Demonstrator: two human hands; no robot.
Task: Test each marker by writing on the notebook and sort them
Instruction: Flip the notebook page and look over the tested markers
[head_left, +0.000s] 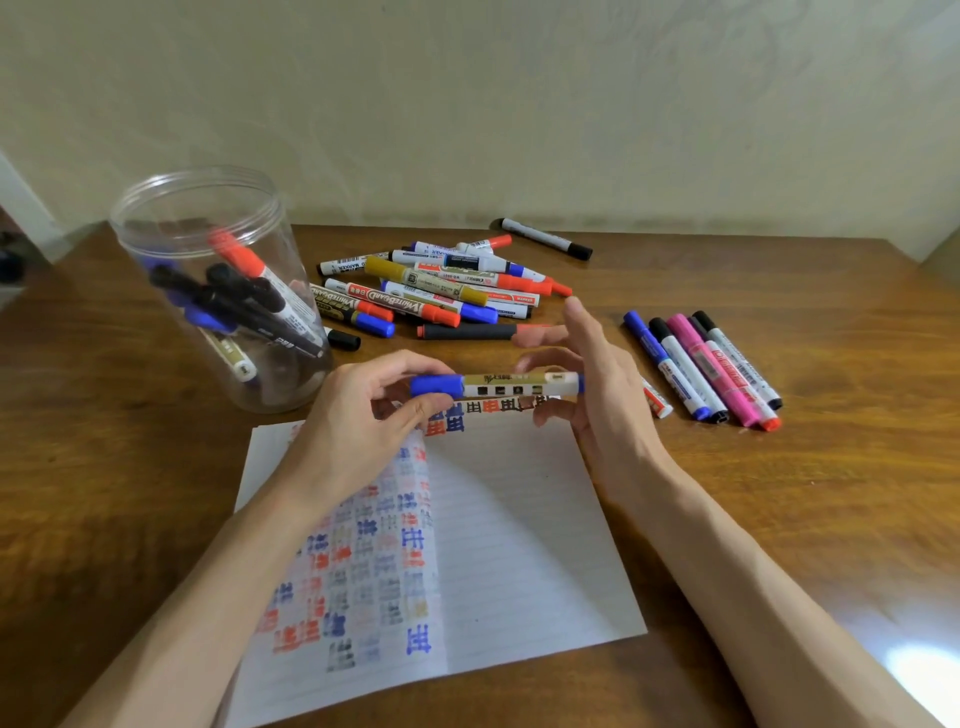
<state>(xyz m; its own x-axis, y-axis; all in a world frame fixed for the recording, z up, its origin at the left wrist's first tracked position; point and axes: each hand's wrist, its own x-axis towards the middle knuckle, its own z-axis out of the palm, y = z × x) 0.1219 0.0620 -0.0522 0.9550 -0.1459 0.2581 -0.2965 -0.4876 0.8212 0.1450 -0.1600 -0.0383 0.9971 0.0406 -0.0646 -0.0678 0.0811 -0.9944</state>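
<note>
Blue-capped marker (511, 385) held level over far edge of notebook (519, 519). Left hand (358, 415) pinches cap, thumb and fingers clamped. Right hand (597, 400) grips barrel end, forefinger lifted free. Marker probably light, stiff, smooth plastic, likely slippery. Best hold: barrel firm, cap pulled straight off.

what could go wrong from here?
1. The left hand pinches the blue cap and the right hand holds the marker. A hard pull may jerk the tip into fingers or the notebook.
2. The page curls up under the left hand, so writing there may smear.
3. The row of markers lies near the right wrist. A nudge could mix it with the pile.
</note>
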